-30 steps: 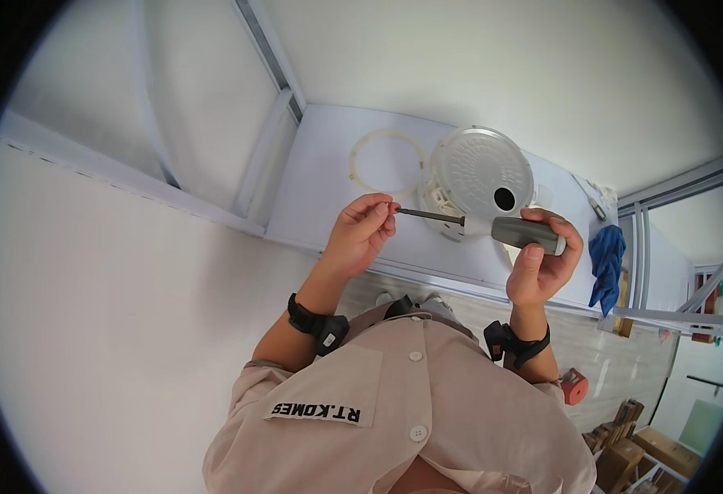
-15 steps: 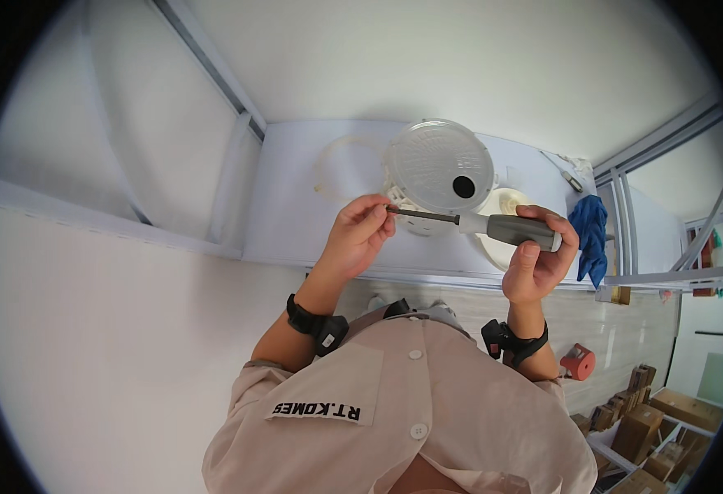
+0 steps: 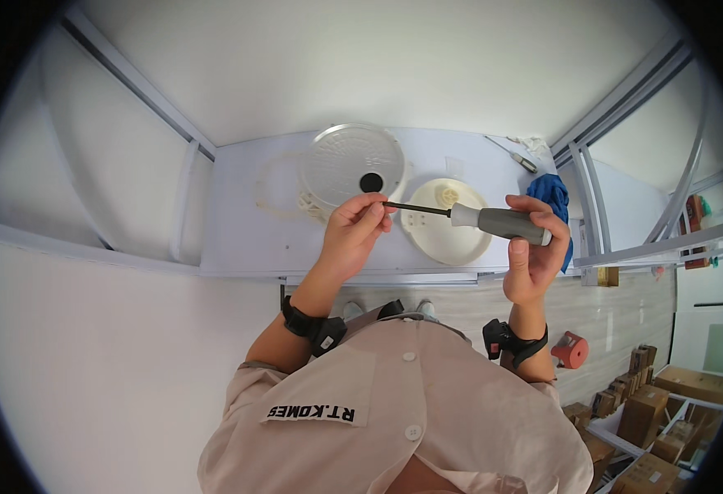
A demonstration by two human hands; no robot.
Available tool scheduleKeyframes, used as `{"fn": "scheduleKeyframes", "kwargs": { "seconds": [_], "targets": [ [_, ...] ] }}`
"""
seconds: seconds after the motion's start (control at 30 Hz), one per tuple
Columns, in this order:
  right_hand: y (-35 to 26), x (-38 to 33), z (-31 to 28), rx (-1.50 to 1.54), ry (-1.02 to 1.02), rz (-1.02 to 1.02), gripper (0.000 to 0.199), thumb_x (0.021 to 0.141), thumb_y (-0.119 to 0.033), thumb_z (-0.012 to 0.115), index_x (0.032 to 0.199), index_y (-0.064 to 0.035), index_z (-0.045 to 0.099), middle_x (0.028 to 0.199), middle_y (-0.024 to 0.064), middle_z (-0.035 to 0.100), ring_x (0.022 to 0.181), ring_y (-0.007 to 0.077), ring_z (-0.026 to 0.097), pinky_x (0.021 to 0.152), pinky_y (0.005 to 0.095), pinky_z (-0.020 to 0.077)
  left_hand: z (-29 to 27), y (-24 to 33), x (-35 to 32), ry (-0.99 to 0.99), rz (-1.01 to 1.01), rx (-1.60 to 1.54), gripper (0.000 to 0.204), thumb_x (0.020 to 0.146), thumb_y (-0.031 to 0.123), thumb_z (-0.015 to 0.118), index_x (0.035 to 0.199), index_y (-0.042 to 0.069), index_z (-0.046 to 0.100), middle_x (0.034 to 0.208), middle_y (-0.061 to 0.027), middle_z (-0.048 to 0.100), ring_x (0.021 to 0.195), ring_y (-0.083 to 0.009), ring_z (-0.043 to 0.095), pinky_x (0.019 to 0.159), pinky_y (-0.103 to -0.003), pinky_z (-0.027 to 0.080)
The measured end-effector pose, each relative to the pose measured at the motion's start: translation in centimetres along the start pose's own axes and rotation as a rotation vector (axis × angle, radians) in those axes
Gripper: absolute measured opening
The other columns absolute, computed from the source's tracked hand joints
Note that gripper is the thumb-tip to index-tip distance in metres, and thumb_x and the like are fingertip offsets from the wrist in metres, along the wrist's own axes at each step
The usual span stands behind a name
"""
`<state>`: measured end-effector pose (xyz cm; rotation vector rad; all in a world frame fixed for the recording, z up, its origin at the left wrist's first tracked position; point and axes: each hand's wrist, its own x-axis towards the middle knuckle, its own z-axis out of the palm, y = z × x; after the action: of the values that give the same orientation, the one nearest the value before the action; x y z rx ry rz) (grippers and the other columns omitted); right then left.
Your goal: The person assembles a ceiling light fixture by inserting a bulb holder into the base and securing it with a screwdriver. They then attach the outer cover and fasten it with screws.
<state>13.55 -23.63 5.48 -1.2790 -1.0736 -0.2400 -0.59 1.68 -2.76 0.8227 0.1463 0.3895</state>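
Note:
My right hand [image 3: 540, 247] is closed around the grey handle of a screwdriver [image 3: 505, 224], held level above the table. The dark shaft points left, and its end meets the pinched fingertips of my left hand [image 3: 356, 229]. Whatever sits between those fingertips is too small or hidden to make out. Just beyond my left hand lies a round, clear-topped housing [image 3: 353, 160] with a black round spot. Under the screwdriver, a cream round cover [image 3: 446, 240] rests on the table, a small yellowish round part [image 3: 448, 195] on its upper area.
A pale ring [image 3: 271, 185] lies left of the housing on the white table [image 3: 242, 239]. Toward the back right are another screwdriver [image 3: 526, 162] and a blue cloth [image 3: 552, 193] hanging over the edge. A red stool-like object [image 3: 571, 351] and cardboard boxes [image 3: 645, 409] stand at the lower right.
My view has shifted right, so the housing and table appear farther left and the cream cover shows more fully. Both hands keep the screwdriver between them, now more over the cover.

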Motion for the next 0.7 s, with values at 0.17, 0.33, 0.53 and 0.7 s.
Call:
{"fn": "scheduleKeyframes", "kwargs": {
  "seconds": [0.17, 0.33, 0.53, 0.7],
  "targets": [
    [-0.4, -0.1, -6.8, -0.007, 0.162, 0.171, 0.041, 0.105, -0.016, 0.072, 0.138, -0.0028, 0.051, 0.126, 0.0234, 0.070, 0.110, 0.0248, 0.069, 0.089, 0.0353, 0.0581, 5.9, -4.8, 1.9, 0.016, -0.005, 0.410, 0.023, 0.110, 0.015, 0.068, 0.127, 0.000, 0.070, 0.106, -0.0088, 0.078, 0.089, -0.0141, 0.067, 0.084, -0.030, 0.056],
    [0.2, -1.2, -13.7, 0.005, 0.224, 0.258, 0.042, 0.105, -0.016, 0.074, 0.140, -0.0035, 0.053, 0.122, 0.0196, 0.072, 0.104, 0.0197, 0.070, 0.081, 0.0305, 0.0573, 11.0, -10.5, 3.6, -0.057, 0.161, 0.773, 0.017, 0.105, 0.012, 0.073, 0.118, 0.001, 0.076, 0.103, -0.0059, 0.079, 0.085, -0.0118, 0.066, 0.076, -0.029, 0.054],
    [3.1, -2.9, -17.9, -0.030, 0.137, 0.247, 0.041, 0.105, -0.010, 0.073, 0.140, -0.0023, 0.054, 0.123, 0.0184, 0.071, 0.104, 0.0199, 0.069, 0.088, 0.0328, 0.0576, 13.3, -14.7, 5.3, -0.127, 0.200, 1.077, 0.014, 0.100, 0.011, 0.077, 0.112, 0.004, 0.081, 0.103, -0.0087, 0.079, 0.081, -0.0143, 0.066, 0.071, -0.030, 0.053],
    [7.2, -3.1, -17.0, -0.132, 0.108, 0.318, 0.039, 0.101, -0.014, 0.079, 0.134, -0.0032, 0.059, 0.110, 0.0126, 0.076, 0.093, 0.0177, 0.070, 0.085, 0.0313, 0.0573, 10.9, -17.6, 7.1, -0.026, 0.025, 1.158, 0.019, 0.097, 0.010, 0.081, 0.115, 0.004, 0.082, 0.093, -0.0052, 0.079, 0.074, -0.0117, 0.062, 0.071, -0.029, 0.052]
  ]
}}
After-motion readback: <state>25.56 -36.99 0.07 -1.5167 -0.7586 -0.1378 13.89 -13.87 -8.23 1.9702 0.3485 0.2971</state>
